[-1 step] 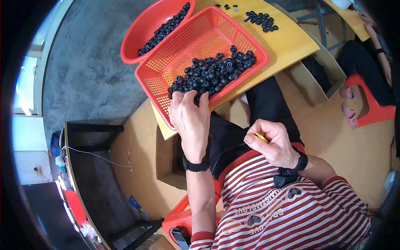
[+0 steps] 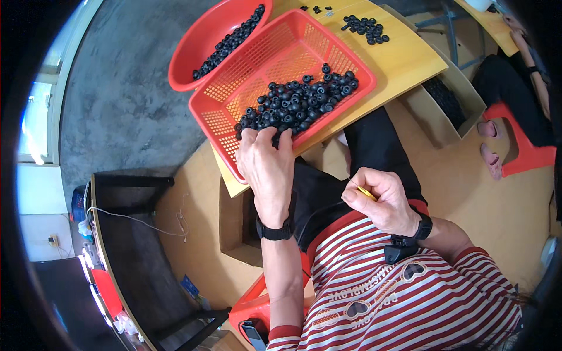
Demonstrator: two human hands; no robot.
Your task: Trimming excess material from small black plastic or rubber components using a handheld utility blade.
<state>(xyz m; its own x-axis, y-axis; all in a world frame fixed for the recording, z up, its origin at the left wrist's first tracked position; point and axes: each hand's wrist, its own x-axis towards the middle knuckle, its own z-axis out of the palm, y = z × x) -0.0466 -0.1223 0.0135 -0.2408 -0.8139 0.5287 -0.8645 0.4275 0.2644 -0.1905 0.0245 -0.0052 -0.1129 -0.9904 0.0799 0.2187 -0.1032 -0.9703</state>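
Observation:
My left hand (image 2: 266,161) reaches over the near rim of the red slotted basket (image 2: 202,108). Its bent fingers and thumb stand apart at the edge of a heap of small black round parts (image 2: 293,102), several with a hole in the middle. The fingertips dip in among the parts and are partly hidden. Above my lap, my right hand (image 2: 380,199) is closed on a small tool with a yellow handle (image 2: 366,193). A thin dark tip pokes out past the thumb; the fist covers the rest of the handle.
A red round basin (image 2: 181,64) with more black parts stands beyond the basket. Loose black pieces (image 2: 367,29) lie on the yellow table (image 2: 410,61). Under its right side stands a cardboard box (image 2: 430,120) of dark parts. Another person sits by a red stool (image 2: 521,149) at right.

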